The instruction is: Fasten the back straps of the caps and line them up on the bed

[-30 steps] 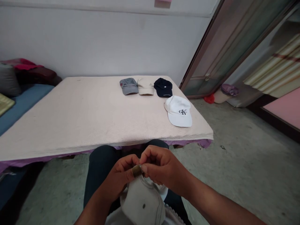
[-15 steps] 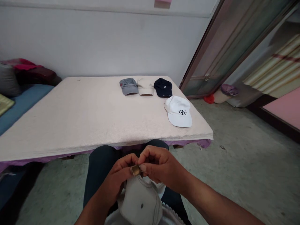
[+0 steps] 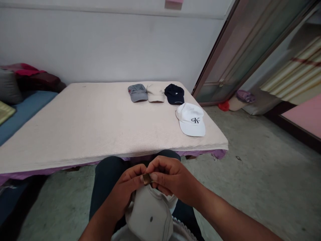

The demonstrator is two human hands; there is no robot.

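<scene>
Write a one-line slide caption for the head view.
Both hands, left hand and right hand, pinch a brass buckle on a beige cap; four caps lie on the table.

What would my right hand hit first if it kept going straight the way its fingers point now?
Most likely the left hand. The right hand points leftward, its fingertips pinching the brass buckle of the beige cap, with the left fingers directly opposite, already touching.

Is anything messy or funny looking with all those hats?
Mostly tidy. The grey cap, beige cap and navy cap sit in a neat row on the table. Only the white cap lies apart, nearer the edge and turned at an angle. Both hands pinch a brass buckle on a pale cap.
</scene>
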